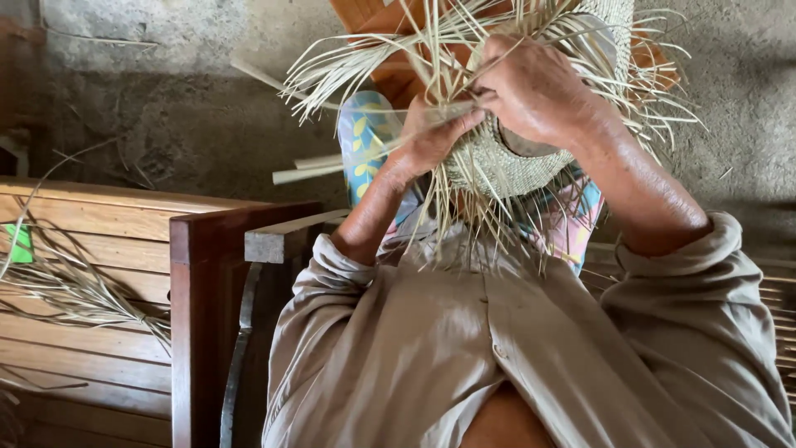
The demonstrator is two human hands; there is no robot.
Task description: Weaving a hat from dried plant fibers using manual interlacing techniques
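Two hands on woven straw piece [506, 162] — left hand [431, 137], right hand [535, 87], each grip pinched on strands, loose ends fanning outward.

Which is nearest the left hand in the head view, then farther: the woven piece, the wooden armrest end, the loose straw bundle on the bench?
1. Woven piece: in the left hand.
2. Wooden armrest end: below, leftward.
3. Loose straw bundle: far left on the bench.
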